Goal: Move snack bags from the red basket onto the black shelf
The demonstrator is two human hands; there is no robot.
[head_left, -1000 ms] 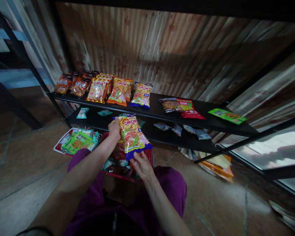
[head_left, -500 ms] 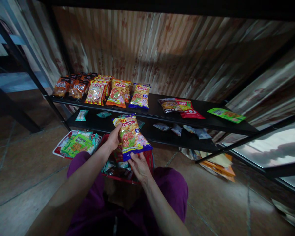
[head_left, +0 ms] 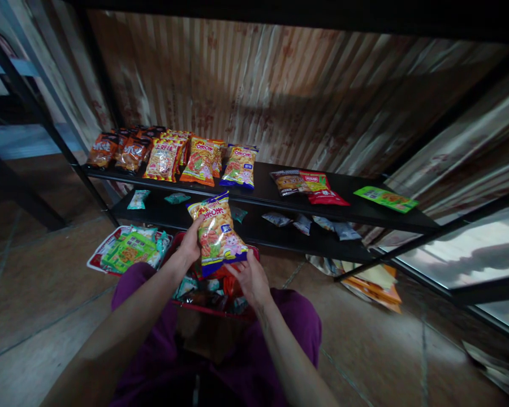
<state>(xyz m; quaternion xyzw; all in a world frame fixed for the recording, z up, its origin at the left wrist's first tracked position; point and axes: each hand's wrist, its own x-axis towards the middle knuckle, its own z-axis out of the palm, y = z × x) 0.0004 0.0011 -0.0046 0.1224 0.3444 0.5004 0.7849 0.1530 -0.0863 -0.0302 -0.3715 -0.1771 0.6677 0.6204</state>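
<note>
A yellow snack bag with blue-purple ends is held tilted over a red basket between my knees. My left hand is closed on the bag's left edge, thumb on its front. My right hand pinches the lower right corner, with some fingers behind the bag. Inside the basket lie teal packets and other wrappers, partly hidden by the bag. A matching yellow bag stands on the shelf just beyond.
The black shelf holds orange-brown bags, red-yellow bags, orange bags, a red packet and a green packet. Small packets lie on the lower shelf. A tray of green packets sits left.
The snack bag has tilted and moved slightly left and up. My right hand has slid from the middle of its bottom edge to the lower right corner. My left hand keeps its hold.
</note>
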